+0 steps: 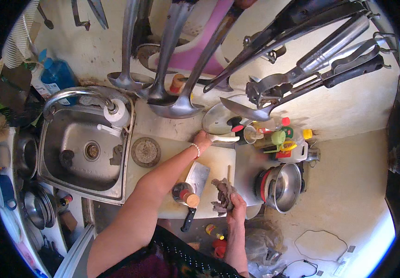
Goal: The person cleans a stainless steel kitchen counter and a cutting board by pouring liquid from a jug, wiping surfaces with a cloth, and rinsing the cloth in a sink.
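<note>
My right hand (238,205) grips a crumpled grey-brown rag (223,195) over the near right part of the cutting board (221,156). My left hand (202,141), with a beaded bracelet at its wrist, reaches to the back of the board. It touches the left end of a white, elongated object (225,139), but its fingertips are hidden. Just behind lies a glass lid (217,118) with a black and red knob. Between my arms a cleaver (199,173) lies on the board, partly covered by a jar with a wooden-looking top (191,199). The cleaver's black handle (188,219) overhangs the near edge.
Ladles (177,107) and other utensils hang close above the counter. Left is a steel sink (81,139) with a curved faucet (75,92). A round stone-like disc (146,152) sits beside it. Bottles (287,139) and a steel pot (285,187) stand right.
</note>
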Demonstrator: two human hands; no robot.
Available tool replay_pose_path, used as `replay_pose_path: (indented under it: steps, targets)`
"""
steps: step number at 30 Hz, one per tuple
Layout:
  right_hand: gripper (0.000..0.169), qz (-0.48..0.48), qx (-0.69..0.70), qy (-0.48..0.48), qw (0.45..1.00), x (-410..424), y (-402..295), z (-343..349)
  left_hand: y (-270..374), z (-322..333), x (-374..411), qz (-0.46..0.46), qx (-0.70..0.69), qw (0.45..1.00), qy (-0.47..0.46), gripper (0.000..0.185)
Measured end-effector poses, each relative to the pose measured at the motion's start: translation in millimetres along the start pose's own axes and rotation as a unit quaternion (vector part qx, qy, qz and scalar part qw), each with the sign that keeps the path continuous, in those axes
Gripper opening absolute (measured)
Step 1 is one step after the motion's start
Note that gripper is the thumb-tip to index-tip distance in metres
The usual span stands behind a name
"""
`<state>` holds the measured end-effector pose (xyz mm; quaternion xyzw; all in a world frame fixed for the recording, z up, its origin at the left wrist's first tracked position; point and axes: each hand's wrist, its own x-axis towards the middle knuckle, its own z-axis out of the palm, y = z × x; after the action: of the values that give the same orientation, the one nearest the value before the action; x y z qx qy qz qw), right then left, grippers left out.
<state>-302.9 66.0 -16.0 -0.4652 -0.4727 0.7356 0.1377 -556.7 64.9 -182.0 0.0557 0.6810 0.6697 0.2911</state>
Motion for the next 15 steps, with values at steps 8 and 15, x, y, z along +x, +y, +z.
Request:
replay_pose_path:
  steps: [8, 15]
  targets:
    - [0.027, -0.050, -0.109, -0.136, 0.983, 60, -19, 87, 64, -72, -46, -0.057, -0.111, 0.981, 0.148, 0.031]
    - [0.056, -0.429, -0.631, -0.123, 0.634, 160, 76, 163, 94, -161, -44, 0.161, -0.134, 0.944, 0.256, 0.037]
